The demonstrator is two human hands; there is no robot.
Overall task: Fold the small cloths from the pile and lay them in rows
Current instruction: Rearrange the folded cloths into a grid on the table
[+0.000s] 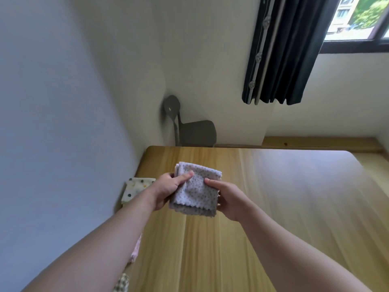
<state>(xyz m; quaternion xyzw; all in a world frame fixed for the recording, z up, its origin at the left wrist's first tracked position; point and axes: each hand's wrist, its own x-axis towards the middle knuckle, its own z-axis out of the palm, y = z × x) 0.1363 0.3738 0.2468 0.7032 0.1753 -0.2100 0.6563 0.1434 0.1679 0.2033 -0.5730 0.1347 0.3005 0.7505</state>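
A folded pale lilac cloth with small dots (196, 191) is held up above the wooden table (273, 197). My left hand (167, 191) grips its left edge, thumb lying across the top face. On the cloth's right edge, my right hand (227, 200) pinches it with the thumb on top. A folded cream cloth with dark and yellow dots (135, 188) lies flat on the table's left edge, beside my left forearm. Just under that forearm, a strip of pink cloth (135, 250) shows, and a checked cloth (122, 283) peeks out at the bottom edge.
The table runs along a white wall on the left. A grey chair (189, 128) stands behind the table's far edge in the corner. A dark curtain (280, 49) hangs by a window at the upper right.
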